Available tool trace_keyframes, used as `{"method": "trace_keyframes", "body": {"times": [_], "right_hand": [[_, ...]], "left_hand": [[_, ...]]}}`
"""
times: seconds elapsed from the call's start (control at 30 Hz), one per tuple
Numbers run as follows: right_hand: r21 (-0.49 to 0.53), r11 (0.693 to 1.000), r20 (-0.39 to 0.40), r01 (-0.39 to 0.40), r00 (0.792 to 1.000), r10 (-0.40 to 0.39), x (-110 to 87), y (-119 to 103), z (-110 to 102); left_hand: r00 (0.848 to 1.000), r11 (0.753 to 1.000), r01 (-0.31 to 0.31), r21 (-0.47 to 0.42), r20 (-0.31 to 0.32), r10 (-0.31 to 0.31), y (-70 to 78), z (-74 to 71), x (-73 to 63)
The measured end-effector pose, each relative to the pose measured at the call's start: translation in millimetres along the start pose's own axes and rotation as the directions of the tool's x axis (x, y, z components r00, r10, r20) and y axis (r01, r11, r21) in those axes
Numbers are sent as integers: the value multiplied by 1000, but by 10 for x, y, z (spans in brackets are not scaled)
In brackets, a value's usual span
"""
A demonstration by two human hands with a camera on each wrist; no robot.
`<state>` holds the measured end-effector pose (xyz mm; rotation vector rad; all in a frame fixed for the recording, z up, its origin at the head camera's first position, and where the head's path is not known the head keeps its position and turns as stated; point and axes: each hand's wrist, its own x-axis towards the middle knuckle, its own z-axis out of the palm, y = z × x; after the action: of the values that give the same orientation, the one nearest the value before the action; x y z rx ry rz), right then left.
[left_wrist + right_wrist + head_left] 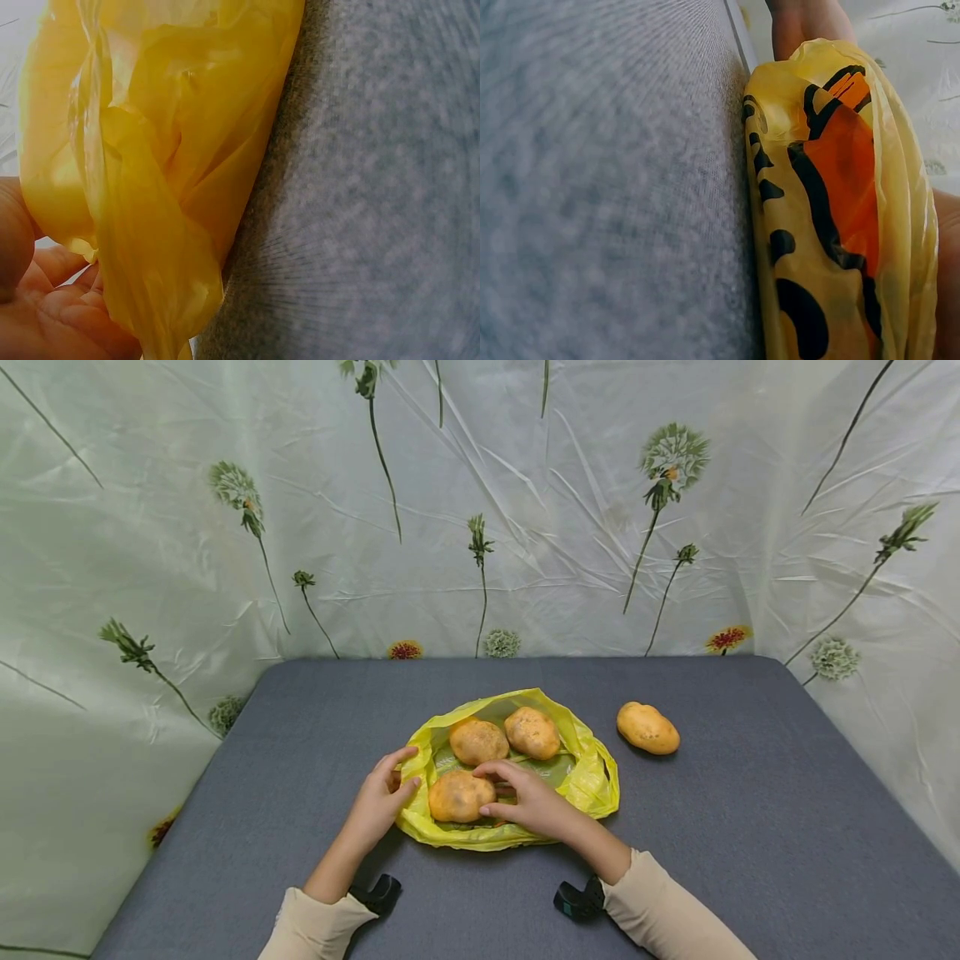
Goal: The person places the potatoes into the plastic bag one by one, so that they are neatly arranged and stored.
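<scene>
A yellow plastic bag (pixel 588 777) lies on the table with its mouth spread wide. Two potatoes rest at its back, one potato (pixel 478 742) beside another potato (pixel 532 732). My left hand (pixel 378 793) holds the bag's left edge between thumb and fingers; the left wrist view shows the hand (pixel 60 300) partly behind the yellow plastic (pixel 172 210). Reaching into the bag, my right hand (pixel 532 802) grips the right end of the front potato (pixel 456 797). In the right wrist view the bag's printed side (pixel 847 195) covers most of that hand.
One more potato (pixel 648 728) lies on the grey table (pixel 712 860), to the right of the bag. Behind the table hangs a pale curtain (pixel 555 568) with a flower print. Each wrist wears a black camera mount, the left mount (pixel 381 895) and the right mount (pixel 579 900).
</scene>
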<state>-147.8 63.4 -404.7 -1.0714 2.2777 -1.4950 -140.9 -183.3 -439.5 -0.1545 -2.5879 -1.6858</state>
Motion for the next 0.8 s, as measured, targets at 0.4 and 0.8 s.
{"method": "trace_keyframes", "body": {"times": [0.4, 0.8], "right_hand": [[1, 1000, -12, 5, 1000, -5, -6, -21, -20], [-14, 995, -110, 94, 989, -95, -9, -48, -70]], "left_hand": [[1000, 1000, -10, 24, -1, 10, 7, -10, 3], [1000, 1000, -5, 12, -1, 5, 4, -4, 7]]}}
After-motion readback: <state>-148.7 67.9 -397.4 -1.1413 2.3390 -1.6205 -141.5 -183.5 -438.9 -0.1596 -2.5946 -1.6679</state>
